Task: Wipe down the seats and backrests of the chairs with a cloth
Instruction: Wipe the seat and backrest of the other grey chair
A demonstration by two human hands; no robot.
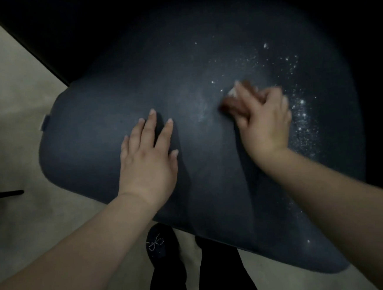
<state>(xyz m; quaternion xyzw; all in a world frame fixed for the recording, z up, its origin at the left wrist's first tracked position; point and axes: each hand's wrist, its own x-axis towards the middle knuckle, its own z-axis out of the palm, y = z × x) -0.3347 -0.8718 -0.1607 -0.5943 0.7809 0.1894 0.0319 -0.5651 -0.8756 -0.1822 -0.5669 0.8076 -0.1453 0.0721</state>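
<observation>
- Two hands of mine lie on the dark blue chair seat [116, 118], which fills the middle of the view.
- My left hand [147, 157] rests flat near the centre, fingers straight and spread, holding nothing.
- My right hand [265, 122], at about two o'clock from the left, has its fingers curled round a brownish cloth [233, 103], pressing it onto the seat; it is blurred.
- White specks [301, 110] are scattered at three o'clock of the cloth.
- My dark shoe [161, 244] stands on the pale floor [12, 94] at six o'clock.

The chair seat [137, 98] is dark navy, flecked with white specks on its right side — the cloth [233, 105] is brown, the floor [12, 94] pale beige, the shoe [161, 244] black with a dotted silver bow.
</observation>
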